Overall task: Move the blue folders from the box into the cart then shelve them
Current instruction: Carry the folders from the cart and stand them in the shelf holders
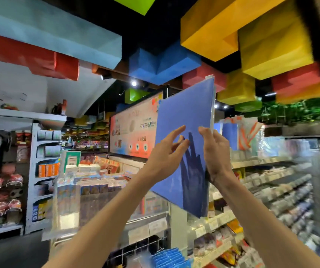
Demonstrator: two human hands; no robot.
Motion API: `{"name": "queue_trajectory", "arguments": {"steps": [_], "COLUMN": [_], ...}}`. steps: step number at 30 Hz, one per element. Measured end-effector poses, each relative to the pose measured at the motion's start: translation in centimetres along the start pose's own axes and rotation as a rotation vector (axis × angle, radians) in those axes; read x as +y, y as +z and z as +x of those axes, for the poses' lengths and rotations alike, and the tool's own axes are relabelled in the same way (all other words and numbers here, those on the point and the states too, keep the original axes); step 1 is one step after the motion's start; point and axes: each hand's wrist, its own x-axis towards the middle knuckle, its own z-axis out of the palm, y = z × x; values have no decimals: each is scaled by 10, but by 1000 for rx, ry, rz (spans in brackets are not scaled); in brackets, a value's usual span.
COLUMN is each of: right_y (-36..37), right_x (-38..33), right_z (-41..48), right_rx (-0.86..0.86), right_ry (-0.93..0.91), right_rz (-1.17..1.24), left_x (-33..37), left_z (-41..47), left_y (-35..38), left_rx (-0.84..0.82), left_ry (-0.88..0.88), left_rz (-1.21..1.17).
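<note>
A blue folder (184, 120) is raised high in front of me, tilted, its right edge toward the top of the shelving. My right hand (216, 151) grips that right edge, thumb on the front face. My left hand (167, 153) hovers at the folder's left part with fingers spread and loosely bent; contact with the sheet is unclear. More blue folders (168, 257) lie in the wire cart (136, 248) at the bottom centre. Other folders, blue and orange-striped (238, 132), stand upright on the top shelf to the right. The box is out of sight.
Store shelving (261, 190) full of small stationery runs along the right. A glass counter (89, 200) with goods stands at centre left, more racks (43, 171) on the left. A large poster board (134, 128) is behind the folder. Coloured blocks hang from the ceiling.
</note>
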Motion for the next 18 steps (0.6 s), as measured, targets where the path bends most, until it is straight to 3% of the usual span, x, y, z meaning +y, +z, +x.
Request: {"name": "queue_trajectory", "arguments": {"steps": [8,18], "right_y": [-72,-171], "right_x": [35,123], "right_z": [70,178], "right_rx": [-50,-182], "right_ry": [-30,-35], "right_rz": [42,27], "left_x": [7,-63], "left_z": [69,164], "left_y": [105,226], "left_rx": [-102,-38], "left_ry": [-15,-14], "left_rz": [-353,-388]}}
